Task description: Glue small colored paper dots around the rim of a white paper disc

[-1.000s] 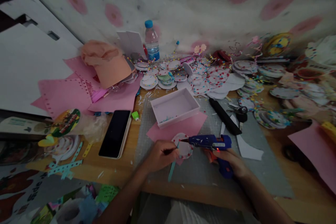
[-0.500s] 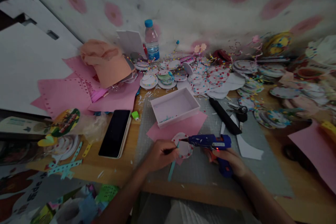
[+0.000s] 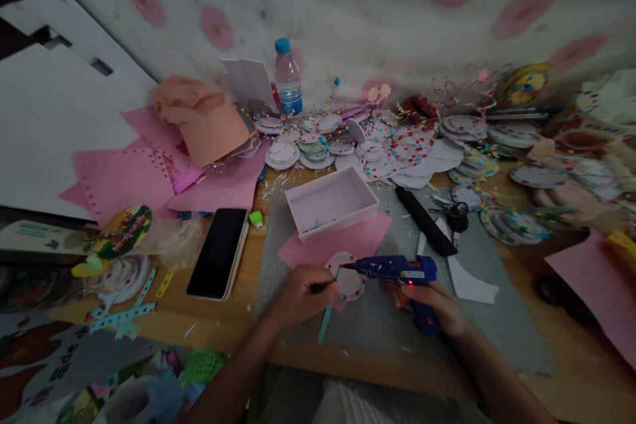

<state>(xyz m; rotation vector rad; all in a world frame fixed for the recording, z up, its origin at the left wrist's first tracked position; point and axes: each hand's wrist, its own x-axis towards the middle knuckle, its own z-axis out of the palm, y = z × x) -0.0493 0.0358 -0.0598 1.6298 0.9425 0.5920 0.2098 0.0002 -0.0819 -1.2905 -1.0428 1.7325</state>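
My right hand (image 3: 440, 305) is wrapped round a blue glue gun (image 3: 397, 269) with a small red light on it. Its nozzle points left and meets the upper part of a white disc (image 3: 352, 283) edged with red dots. Beside the disc's left edge, my left hand (image 3: 309, 293) is closed in a pinch near a teal strip (image 3: 324, 323) and a dark, thin thing, too small to name. The strip slants down from the disc. A pink sheet (image 3: 308, 255) lies partly under the disc and under a white tray (image 3: 334, 202).
A black phone (image 3: 217, 253) lies left of the grey cutting mat (image 3: 497, 338). Beyond the tray stand a water bottle (image 3: 288, 83) and stacks of decorated discs (image 3: 375, 152). A black cutter-like tool (image 3: 426, 222) and keys (image 3: 457, 212) lie to the right.
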